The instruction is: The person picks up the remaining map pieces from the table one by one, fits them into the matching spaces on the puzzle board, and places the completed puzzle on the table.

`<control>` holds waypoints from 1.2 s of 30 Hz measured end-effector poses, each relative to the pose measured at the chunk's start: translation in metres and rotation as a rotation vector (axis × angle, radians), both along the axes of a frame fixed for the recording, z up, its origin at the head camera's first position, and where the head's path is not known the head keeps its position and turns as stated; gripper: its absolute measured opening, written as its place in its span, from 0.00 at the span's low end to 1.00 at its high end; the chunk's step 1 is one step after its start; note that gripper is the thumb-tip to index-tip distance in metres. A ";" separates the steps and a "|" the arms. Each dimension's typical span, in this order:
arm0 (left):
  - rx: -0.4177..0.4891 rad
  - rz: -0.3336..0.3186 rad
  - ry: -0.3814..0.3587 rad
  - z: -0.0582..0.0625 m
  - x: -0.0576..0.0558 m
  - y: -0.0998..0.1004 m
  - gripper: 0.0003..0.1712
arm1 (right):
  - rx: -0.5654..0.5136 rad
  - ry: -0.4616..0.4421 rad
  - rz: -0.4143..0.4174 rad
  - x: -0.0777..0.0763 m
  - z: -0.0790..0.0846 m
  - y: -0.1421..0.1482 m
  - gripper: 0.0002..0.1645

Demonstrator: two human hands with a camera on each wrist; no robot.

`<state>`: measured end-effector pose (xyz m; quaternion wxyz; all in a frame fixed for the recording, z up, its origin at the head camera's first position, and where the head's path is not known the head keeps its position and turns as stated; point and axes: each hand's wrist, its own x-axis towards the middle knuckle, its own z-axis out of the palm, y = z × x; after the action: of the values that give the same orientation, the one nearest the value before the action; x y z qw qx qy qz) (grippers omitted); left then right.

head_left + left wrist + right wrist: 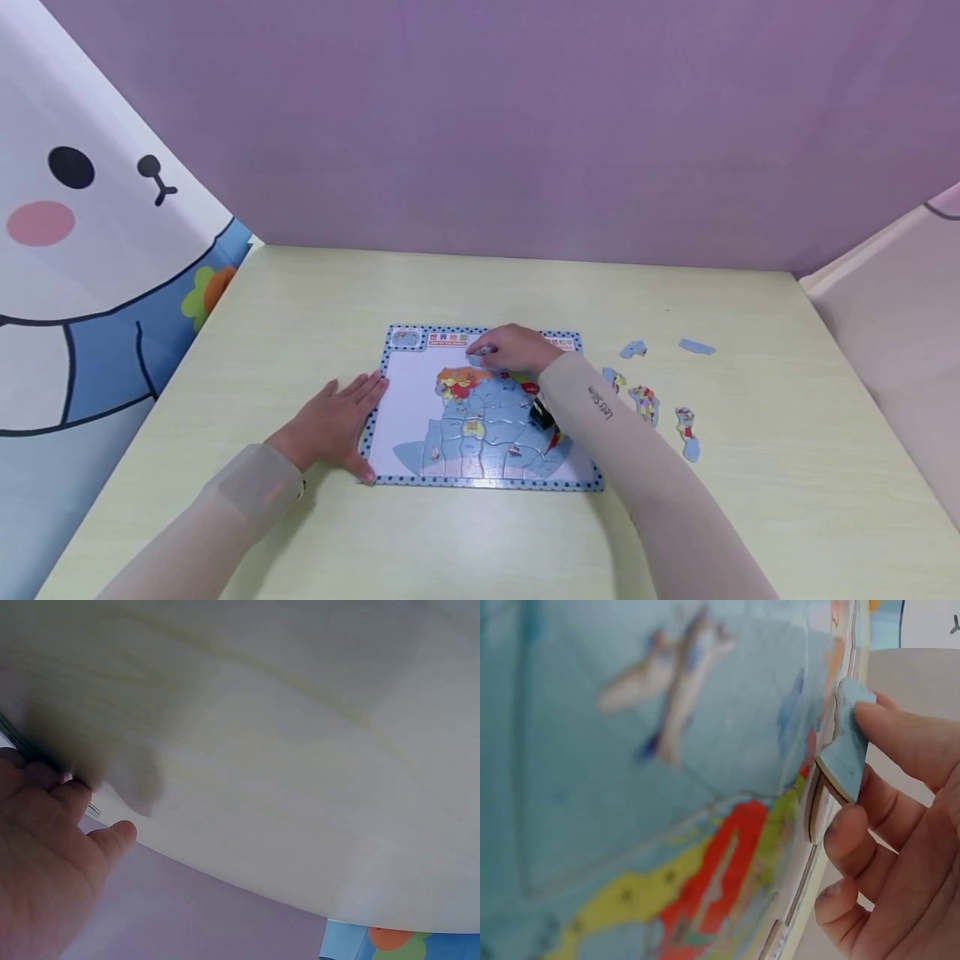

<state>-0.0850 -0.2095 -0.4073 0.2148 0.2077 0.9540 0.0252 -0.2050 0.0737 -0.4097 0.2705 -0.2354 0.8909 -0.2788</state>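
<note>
A world map jigsaw puzzle (405, 400) with a dotted blue border lies on the table, its lower and middle part filled with joined pieces. My left hand (335, 423) rests at the board's left edge with fingers spread; in the left wrist view the left hand (52, 847) reaches along that edge. Over the upper part of the board, my right hand (517, 348) pinches a light blue puzzle piece (846, 739) between thumb and fingers. The right wrist view shows the right hand (900, 817) holding this piece tilted, close over the board.
Several loose pieces lie to the right of the board, among them a plain blue strip (697, 346), a multicoloured piece (645, 402) and a long piece (686, 433). A purple wall (525, 133) rises behind the table (300, 292); a cartoon-printed cloth (90, 275) hangs at the left.
</note>
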 end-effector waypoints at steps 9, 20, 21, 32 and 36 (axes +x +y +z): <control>0.003 0.001 0.002 0.000 0.000 0.001 0.76 | 0.022 0.033 -0.076 -0.001 0.009 0.001 0.13; 0.010 -0.003 0.001 0.000 0.000 -0.001 0.76 | 0.043 0.034 -0.136 -0.004 0.021 0.019 0.14; 0.014 -0.004 0.001 0.000 0.000 -0.001 0.76 | 0.049 0.026 -0.126 -0.004 0.022 0.022 0.17; -0.007 -0.001 0.006 0.001 0.000 -0.001 0.77 | -0.001 0.036 -0.006 0.004 0.020 0.050 0.15; -0.010 0.006 -0.006 0.000 0.000 0.001 0.77 | 0.011 0.000 0.038 0.011 0.018 0.041 0.16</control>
<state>-0.0849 -0.2088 -0.4078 0.2187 0.2035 0.9541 0.0219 -0.1943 0.1146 -0.3917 0.2772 -0.2508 0.8877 -0.2687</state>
